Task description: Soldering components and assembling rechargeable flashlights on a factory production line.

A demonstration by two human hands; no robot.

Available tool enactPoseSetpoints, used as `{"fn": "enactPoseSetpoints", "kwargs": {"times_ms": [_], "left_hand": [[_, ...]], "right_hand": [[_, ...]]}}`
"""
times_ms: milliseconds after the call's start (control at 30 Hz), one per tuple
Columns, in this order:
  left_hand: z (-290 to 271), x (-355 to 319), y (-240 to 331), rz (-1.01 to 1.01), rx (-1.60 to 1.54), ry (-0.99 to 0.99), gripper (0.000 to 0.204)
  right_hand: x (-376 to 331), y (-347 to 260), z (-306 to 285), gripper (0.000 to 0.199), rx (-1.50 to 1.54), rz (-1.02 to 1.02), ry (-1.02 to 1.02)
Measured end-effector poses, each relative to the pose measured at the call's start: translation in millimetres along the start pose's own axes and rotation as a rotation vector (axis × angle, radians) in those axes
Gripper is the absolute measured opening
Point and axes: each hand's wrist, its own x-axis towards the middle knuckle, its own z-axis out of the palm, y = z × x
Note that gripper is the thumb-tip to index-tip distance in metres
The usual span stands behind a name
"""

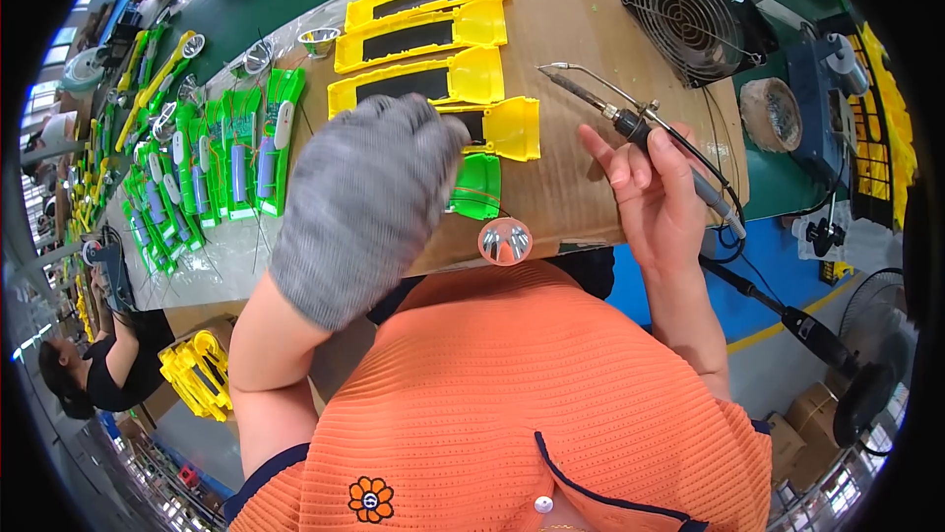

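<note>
My left hand [364, 202], in a grey knitted glove, is closed with its fingers curled down over the nearest yellow casing [517, 128] and a green casing [479, 186]. Its back hides the fingertips and whatever they grip. A clear-rimmed reflector cup [505, 241] lies by the cardboard's near edge, just below the green casing. My bare right hand [655, 187] holds a soldering iron [630, 124] with a bent metal guide tube along it. The iron's tip points up and left, apart from the casings, and some right fingers are stretched out.
Several yellow casings with dark panels [413, 38] lie in a column on the cardboard [581, 30]. Green casings with wired cells [236, 158] stand in rows at left. A black fan [694, 15] and a round tin [771, 116] are at right. Another person [108, 365] sits far left.
</note>
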Motion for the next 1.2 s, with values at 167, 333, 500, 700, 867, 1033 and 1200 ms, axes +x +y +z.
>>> {"fn": "enactPoseSetpoints", "kwargs": {"times_ms": [167,333,500,700,867,1033,1200], "left_hand": [[10.7,-28.5,26.1,0.461,-0.027,-0.222,0.032],[31.9,-29.7,20.7,0.515,0.044,-0.191,0.042],[40.0,-13.5,22.2,0.354,-0.180,0.165,0.046],[-3.1,-74.7,-10.0,-0.712,-0.188,0.031,0.031],[18.6,-67.8,-58.5,-0.219,-0.097,0.485,0.021],[29.7,-66.3,-54.9,0.004,-0.363,0.267,0.022],[34.5,-58.9,-53.9,0.119,-0.340,0.176,0.020]], "right_hand": [[0.2,3.8,3.8,0.009,0.000,-0.008,-0.014],[0.6,6.3,3.5,0.010,-0.011,-0.013,-0.018],[-1.8,2.8,8.4,0.007,-0.037,-0.008,0.072],[-7.1,0.8,5.2,0.010,0.025,-0.011,0.084],[-26.5,-6.8,16.2,0.007,-0.102,0.025,-0.031],[-46.3,-1.2,31.2,0.016,-0.285,0.105,-0.116],[-45.9,6.2,36.7,0.015,-0.342,0.148,-0.099]]}}
